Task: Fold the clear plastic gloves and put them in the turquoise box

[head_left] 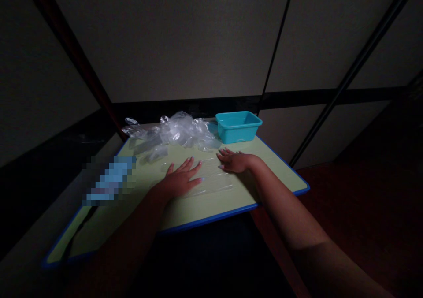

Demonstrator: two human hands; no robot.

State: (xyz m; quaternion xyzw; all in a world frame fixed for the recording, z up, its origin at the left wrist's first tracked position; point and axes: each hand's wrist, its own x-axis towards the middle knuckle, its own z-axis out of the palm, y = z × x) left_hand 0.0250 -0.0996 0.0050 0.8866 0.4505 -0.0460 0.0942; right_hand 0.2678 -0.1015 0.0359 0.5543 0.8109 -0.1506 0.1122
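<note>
At the far left, a blue item, blurred out beyond recognition, lies by the left edge of a pale yellow-green table with a blue rim; a wide sweep of the left forearm could nudge it off. Farther in, towards the back, sits a loose, shiny heap of crumpled clear plastic. It looks light enough that a brush of the fingers or a puff of air might scatter pieces. Next comes the left hand, open, palm down, fingers spread, gripping nothing. Between and partly under the 2 hands, a thin clear plastic sheet lies on the tabletop, faintly creased. If the hands pressed unevenly, it could wrinkle or skid; being see-through in dim light, its edges would be easily missed. The right hand, also open and flat with nothing gripped, rests at its right side. Just behind that hand, near the table's back edge, stands a turquoise tub; a forward bump could tip or push it over.
</note>
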